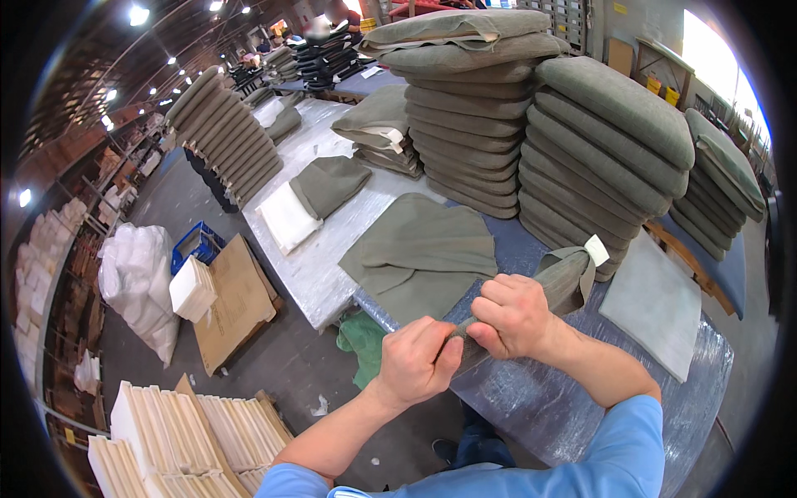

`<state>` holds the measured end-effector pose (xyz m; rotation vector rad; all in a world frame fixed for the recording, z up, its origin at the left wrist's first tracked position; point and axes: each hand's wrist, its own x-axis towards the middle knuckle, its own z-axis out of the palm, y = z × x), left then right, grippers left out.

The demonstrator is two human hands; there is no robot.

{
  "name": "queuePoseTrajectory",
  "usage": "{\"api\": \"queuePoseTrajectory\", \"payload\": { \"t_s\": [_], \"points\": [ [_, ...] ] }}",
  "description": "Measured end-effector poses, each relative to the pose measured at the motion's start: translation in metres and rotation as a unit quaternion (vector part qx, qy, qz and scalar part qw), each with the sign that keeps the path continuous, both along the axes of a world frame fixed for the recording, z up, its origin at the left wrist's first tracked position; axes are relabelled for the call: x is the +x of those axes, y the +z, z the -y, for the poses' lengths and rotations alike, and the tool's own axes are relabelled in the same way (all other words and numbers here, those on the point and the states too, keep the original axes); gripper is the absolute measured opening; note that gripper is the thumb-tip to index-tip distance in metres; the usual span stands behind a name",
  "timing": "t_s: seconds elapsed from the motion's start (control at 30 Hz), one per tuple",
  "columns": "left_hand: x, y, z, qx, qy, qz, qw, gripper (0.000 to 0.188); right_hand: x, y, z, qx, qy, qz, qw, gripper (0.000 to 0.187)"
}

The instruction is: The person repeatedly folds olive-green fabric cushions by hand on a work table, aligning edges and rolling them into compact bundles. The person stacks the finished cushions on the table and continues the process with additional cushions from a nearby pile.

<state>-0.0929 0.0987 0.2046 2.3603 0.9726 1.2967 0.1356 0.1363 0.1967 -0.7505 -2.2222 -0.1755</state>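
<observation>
Both my hands are closed on one edge of a grey-green cushion cover, held over the near edge of the table. My left hand pinches its near end, thumb and fingers pressed together. Right beside it, my right hand grips the edge in a fist. The cover runs away to the right beyond my right hand, with a loose flap and a white tag at its far end. How much filling is inside I cannot tell. Just beyond my hands a flat grey-green fabric piece lies spread on the table.
Tall stacks of grey-green cushions stand at the table's back, with another stack to their right. A pale grey sheet lies at right. On the left floor are a cardboard box, a blue crate and white foam slabs.
</observation>
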Motion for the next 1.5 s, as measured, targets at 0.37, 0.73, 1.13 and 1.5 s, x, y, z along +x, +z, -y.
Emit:
{"api": "queuePoseTrajectory", "payload": {
  "t_s": [0.37, 0.73, 1.13, 1.5],
  "points": [
    [0.006, -0.006, 0.008, -0.086, 0.054, 0.067, 0.993, 0.028, -0.017, 0.003, 0.024, 0.070, 0.005, -0.060, 0.996, 0.074],
    [0.026, 0.007, 0.001, -0.195, 0.064, 0.138, 0.969, 0.034, -0.002, 0.011, 0.005, 0.039, -0.021, -0.010, 0.999, 0.056],
    [0.023, -0.004, 0.009, 0.028, 0.022, 0.007, 0.999, 0.060, -0.003, 0.017, 0.004, -0.093, -0.021, -0.094, 0.991, 0.033],
    [0.019, -0.009, -0.007, 0.043, 0.043, 0.023, 0.998, 0.053, 0.058, -0.050, 0.000, 0.087, -0.160, -0.168, 0.969, 0.068]
  ]
}}
